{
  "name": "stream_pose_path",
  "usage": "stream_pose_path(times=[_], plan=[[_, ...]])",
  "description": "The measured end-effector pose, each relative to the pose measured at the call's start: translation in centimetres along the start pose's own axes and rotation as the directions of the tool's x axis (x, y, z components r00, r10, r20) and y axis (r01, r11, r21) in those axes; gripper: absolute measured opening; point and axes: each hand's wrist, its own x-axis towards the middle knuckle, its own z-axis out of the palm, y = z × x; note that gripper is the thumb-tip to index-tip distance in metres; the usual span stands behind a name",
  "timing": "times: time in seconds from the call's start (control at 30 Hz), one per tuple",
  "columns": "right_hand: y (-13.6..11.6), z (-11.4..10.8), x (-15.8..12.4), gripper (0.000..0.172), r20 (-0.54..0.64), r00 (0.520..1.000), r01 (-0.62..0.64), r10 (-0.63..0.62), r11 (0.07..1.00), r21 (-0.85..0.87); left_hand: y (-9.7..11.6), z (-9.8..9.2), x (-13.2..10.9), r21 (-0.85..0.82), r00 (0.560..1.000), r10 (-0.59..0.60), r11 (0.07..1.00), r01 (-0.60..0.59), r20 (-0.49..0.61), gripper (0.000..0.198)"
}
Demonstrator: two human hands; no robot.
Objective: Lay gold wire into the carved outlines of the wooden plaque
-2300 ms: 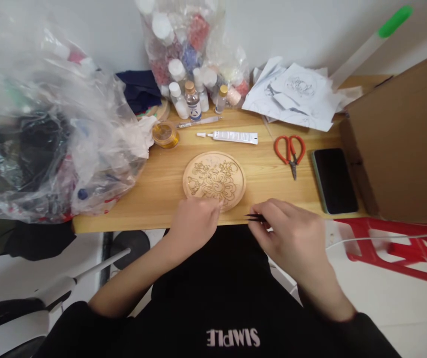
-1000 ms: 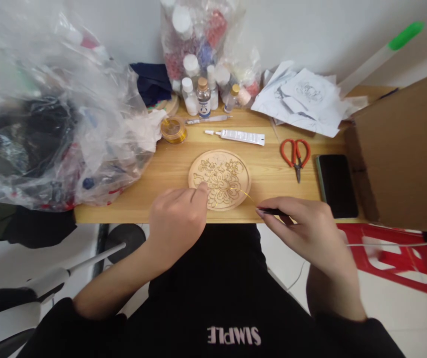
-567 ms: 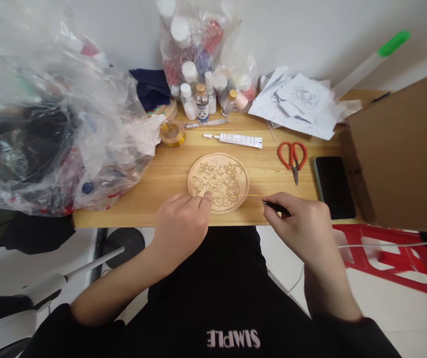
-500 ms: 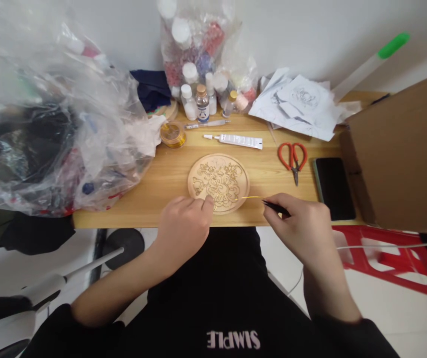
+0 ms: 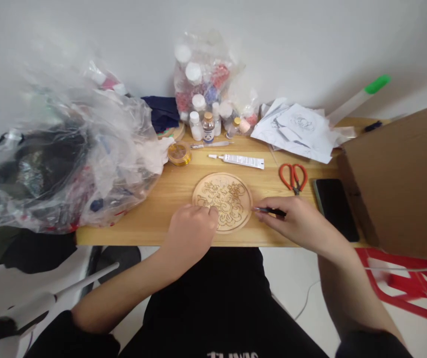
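While the right hand (image 5: 295, 223) pinches tweezers (image 5: 271, 211) pointing left at the disc (image 5: 222, 200), now closer, the left hand (image 5: 193, 233) curls beside it.

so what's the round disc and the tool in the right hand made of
The round disc looks like pale unfinished wood: matte, with a cut floral pattern. The tool in the right hand is thin, dark and pointed, probably coated metal tweezers, too small to confirm.

The left hand (image 5: 193, 231) rests on a carved wooden disc (image 5: 223, 200) while the right hand (image 5: 295, 223) holds black tweezers (image 5: 269, 211) at its edge.
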Motion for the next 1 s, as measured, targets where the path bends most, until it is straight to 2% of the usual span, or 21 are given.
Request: stream_pose_path(times=[0.07, 0.13, 0.3, 0.37, 0.43, 0.5, 0.53, 0.6, 0.7, 0.77, 0.87, 0.93, 1.0], plan=[[-0.2, -0.3, 1.0, 0.017, 0.089, 0.995, 0.052, -0.053, 0.999, 0.012, -0.1, -0.2, 0.7, -0.022, 0.999, 0.005, 1.000, -0.004, 0.037, 0.023], [-0.6, -0.4, 2.2, 0.013, 0.127, 0.986, 0.101, -0.104, 0.994, 0.035, -0.2, -0.3, 1.5, -0.039, 0.998, -0.003, 0.999, 0.005, 0.059, 0.022], [0.2, -0.2, 5.6, 0.016, 0.013, 0.982, 0.185, -0.187, 0.979, 0.090, -1.7, 0.2, 3.9, -0.094, 0.997, -0.040, 0.994, 0.047, 0.070, 0.023], [1.3, -0.2, 7.1, 0.018, -0.003, 0.978, 0.206, -0.209, 0.959, 0.196, -2.9, 0.9, 4.9, -0.147, 0.996, -0.027, 0.988, 0.039, 0.082, 0.023], [2.6, -0.2, 8.6, 0.021, 0.016, 0.974, 0.209, -0.225, 0.924, 0.322, -4.4, 2.0, 6.0, -0.260, 0.996, 0.036, 0.966, -0.012, 0.085, 0.028], [4.0, -0.1, 9.8, 0.021, 0.026, 0.975, 0.191, -0.221, 0.892, 0.410, -5.9, 3.3, 7.1, -0.503, 0.992, 0.123, 0.857, -0.116, -0.018, 0.025], [4.6, 0.0, 10.3, 0.021, 0.027, 0.978, 0.176, -0.208, 0.883, 0.434, -6.6, 4.0, 7.5, -0.566, 0.987, 0.133, 0.809, -0.162, -0.092, 0.023], [5.6, 0.3, 11.1, 0.020, 0.012, 0.987, 0.138, -0.162, 0.877, 0.460, -7.7, 5.2, 8.1, -0.600, 0.967, 0.121, 0.765, -0.233, -0.222, 0.023], [6.7, 0.8, 11.6, 0.020, 0.008, 0.995, 0.085, -0.100, 0.882, 0.463, -8.8, 6.6, 8.2, -0.556, 0.937, 0.056, 0.792, -0.252, -0.344, 0.023], [7.1, 1.0, 11.7, 0.020, 0.024, 0.996, 0.067, -0.088, 0.881, 0.468, -9.2, 7.3, 8.1, -0.536, 0.920, 0.021, 0.807, -0.247, -0.392, 0.021], [7.4, 1.1, 11.9, 0.018, 0.027, 0.996, 0.062, -0.085, 0.875, 0.480, -9.4, 8.1, 7.8, -0.514, 0.897, 0.035, 0.809, -0.284, -0.441, 0.019], [7.5, 1.0, 11.9, 0.018, 0.029, 0.996, 0.059, -0.083, 0.877, 0.477, -9.5, 8.4, 7.8, -0.502, 0.897, 0.072, 0.807, -0.310, -0.436, 0.021], [7.5, 0.9, 11.9, 0.018, 0.039, 0.996, 0.050, -0.077, 0.881, 0.470, -9.6, 8.5, 7.8, -0.515, 0.916, 0.092, 0.803, -0.301, -0.391, 0.024]])
